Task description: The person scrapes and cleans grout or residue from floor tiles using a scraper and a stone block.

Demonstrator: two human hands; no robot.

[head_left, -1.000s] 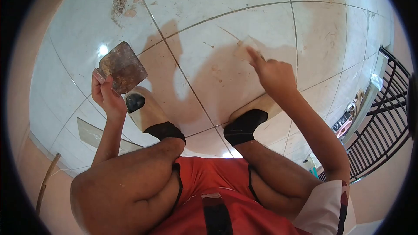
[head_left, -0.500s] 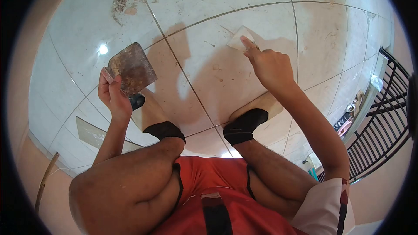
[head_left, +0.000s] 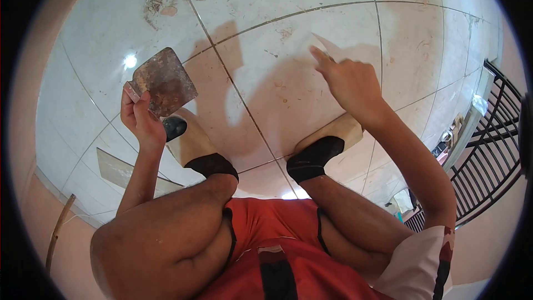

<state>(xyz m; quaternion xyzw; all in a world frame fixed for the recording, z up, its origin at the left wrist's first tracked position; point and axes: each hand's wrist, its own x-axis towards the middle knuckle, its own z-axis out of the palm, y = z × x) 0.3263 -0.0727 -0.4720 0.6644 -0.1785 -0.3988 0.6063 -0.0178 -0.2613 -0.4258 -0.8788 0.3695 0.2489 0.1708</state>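
Note:
My left hand [head_left: 143,121] is closed on the edge of a flat, brown-stained square plate [head_left: 165,82], held up over the tiled floor. On the right, my right hand [head_left: 351,86] grips a thin pale scraper blade [head_left: 324,43], seen nearly edge-on; its handle is hidden in my fingers. Faint brown smears [head_left: 282,99] mark the pale tile between the hands. The plate and my right arm cast shadows on the floor.
Crumbled debris [head_left: 155,1] lies on the floor at the upper left. A flat grey strip [head_left: 116,166] rests by my left forearm. A wooden stick [head_left: 58,230] leans at the lower left. Black metal bars [head_left: 483,155] and small items stand at the right.
My right hand has moved slightly right and down, and the pale blade has turned from its broad face to nearly edge-on. My left hand and the plate have shifted slightly left and up.

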